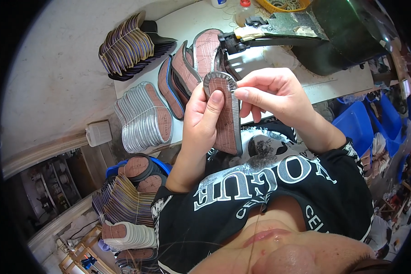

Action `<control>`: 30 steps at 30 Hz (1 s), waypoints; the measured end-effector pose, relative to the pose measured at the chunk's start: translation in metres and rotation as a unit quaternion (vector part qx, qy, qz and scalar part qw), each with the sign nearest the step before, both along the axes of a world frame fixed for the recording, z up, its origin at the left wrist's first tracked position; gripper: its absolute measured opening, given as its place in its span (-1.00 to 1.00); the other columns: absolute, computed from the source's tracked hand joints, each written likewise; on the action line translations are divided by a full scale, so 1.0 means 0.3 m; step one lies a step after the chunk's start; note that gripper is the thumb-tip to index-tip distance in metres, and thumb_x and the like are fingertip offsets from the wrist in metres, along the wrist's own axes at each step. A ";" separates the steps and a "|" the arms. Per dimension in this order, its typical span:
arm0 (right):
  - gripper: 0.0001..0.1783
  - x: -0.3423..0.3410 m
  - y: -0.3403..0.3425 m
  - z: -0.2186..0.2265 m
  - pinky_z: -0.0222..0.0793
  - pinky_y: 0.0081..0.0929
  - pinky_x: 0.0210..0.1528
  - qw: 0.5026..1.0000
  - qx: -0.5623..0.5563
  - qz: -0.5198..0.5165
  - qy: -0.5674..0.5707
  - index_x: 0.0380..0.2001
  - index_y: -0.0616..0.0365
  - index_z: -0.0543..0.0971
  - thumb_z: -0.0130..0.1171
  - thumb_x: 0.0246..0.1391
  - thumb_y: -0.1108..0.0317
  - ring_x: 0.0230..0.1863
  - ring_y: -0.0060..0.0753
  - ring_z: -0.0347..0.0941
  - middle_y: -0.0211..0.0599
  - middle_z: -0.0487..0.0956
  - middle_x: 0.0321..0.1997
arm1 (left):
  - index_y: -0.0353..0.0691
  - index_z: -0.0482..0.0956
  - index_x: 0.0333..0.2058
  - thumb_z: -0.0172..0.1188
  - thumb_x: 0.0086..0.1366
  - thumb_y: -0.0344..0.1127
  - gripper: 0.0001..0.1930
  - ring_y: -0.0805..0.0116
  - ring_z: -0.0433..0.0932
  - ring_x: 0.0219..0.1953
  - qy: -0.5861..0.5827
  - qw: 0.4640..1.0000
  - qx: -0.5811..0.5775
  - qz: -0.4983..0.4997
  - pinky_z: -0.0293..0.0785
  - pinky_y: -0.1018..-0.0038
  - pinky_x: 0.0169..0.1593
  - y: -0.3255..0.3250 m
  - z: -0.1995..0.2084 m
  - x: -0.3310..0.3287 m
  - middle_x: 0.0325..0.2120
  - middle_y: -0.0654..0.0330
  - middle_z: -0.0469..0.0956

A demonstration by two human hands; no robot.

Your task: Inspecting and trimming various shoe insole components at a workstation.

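My left hand (200, 114) holds up a brownish-pink shoe insole (227, 121), its thumb flat on the printed face and its fingers behind. A dark shiny edging strip (212, 78) is gathered in small pleats round the insole's upper rounded end. My right hand (276, 93) has thumb and forefinger pinched together at the edging on the right side of that end. Its other fingers are curled. Just beyond my hands, several edged insoles (207, 49) lie in a loose pile on the white table, under the end of a machine arm.
A dark machine (333, 41) with a long arm stands at the far right. Tied insole bundles (144, 116) sit on the table's left; another stack (127, 45) is farther back. Below left are more insole stacks (125, 198). Blue bins (354, 125) stand to the right.
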State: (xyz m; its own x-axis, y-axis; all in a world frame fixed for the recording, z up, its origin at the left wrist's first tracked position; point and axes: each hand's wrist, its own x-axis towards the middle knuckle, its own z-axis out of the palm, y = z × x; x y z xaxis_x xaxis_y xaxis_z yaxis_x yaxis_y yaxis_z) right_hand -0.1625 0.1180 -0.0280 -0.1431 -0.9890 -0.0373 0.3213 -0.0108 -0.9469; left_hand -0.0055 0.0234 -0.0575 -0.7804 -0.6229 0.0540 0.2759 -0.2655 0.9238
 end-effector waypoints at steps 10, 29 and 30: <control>-0.82 0.071 0.000 -0.007 0.30 -0.71 -0.61 0.931 -0.111 -0.136 0.319 -0.45 0.27 0.51 0.27 0.02 0.39 -0.64 -0.74 0.40 -0.41 0.50 -0.66 | -0.36 0.33 -0.04 -0.05 0.40 -0.06 -0.58 0.50 0.45 -0.32 -0.023 0.999 -0.028 -0.005 0.38 0.60 -0.18 -0.009 -0.050 -0.001 -0.31 0.24 0.49; -0.72 0.027 -0.047 -0.008 0.20 -0.52 -0.58 0.909 -0.109 -0.136 0.379 -0.53 0.24 0.38 0.15 0.11 0.29 -0.64 -0.58 0.28 -0.38 0.36 -0.67 | -0.34 0.28 0.07 -0.10 0.42 -0.14 -0.60 0.56 0.39 -0.06 0.027 0.993 0.078 -0.082 0.28 0.60 0.02 -0.019 -0.064 -0.034 -0.09 0.20 0.43; -0.76 0.030 -0.052 -0.010 0.19 -0.52 -0.56 0.901 -0.103 -0.156 0.392 -0.51 0.24 0.39 0.12 0.11 0.31 -0.62 -0.55 0.25 -0.35 0.33 -0.65 | -0.34 0.27 0.08 -0.11 0.43 -0.15 -0.59 0.53 0.40 -0.05 0.002 0.998 0.003 -0.059 0.32 0.59 0.00 -0.031 -0.078 -0.039 -0.08 0.19 0.43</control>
State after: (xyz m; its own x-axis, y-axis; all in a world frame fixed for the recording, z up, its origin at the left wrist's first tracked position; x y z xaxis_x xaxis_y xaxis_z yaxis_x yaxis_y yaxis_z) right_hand -0.1535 0.1025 -0.0311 -0.3175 -0.8704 0.3762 -0.4939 -0.1869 -0.8492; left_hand -0.0173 0.0141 -0.0808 -0.8485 -0.5264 0.0542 0.2461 -0.3018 0.9211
